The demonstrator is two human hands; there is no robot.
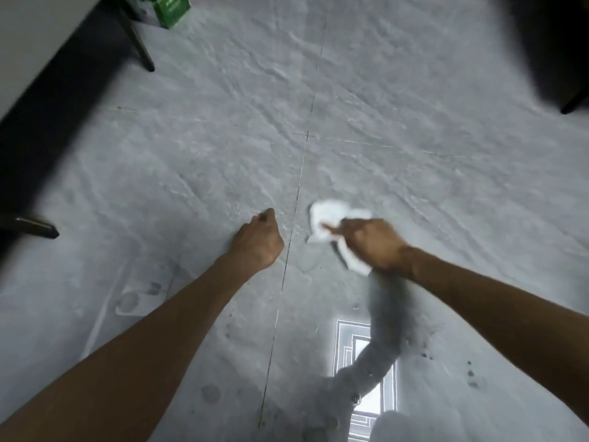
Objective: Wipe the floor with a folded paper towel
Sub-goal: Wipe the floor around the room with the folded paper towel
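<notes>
Hands: two, both bare, reaching forward and down over the floor.
Right hand: fingers curled round a crumpled white paper towel, gripping it; the sheet bunches out past the knuckles and hangs under the wrist.
Left hand: closed into a fist, thumb against the forefinger, nothing visible in it; it is apart from the towel.
Paper towel, place: just right of a thin dark grout line, low over the floor; whether it touches the tiles cannot be told.
Floor: glossy grey stone-patterned tile, grout lines crossing beyond the hands, with dark specks and smudges nearer the person.
Reflection: bright window shape mirrored in the tile below the right forearm.
Box: one green cardboard box at the top left edge, contents not visible.
Furniture legs: three dark ones, upper left, far left, upper right.
</notes>
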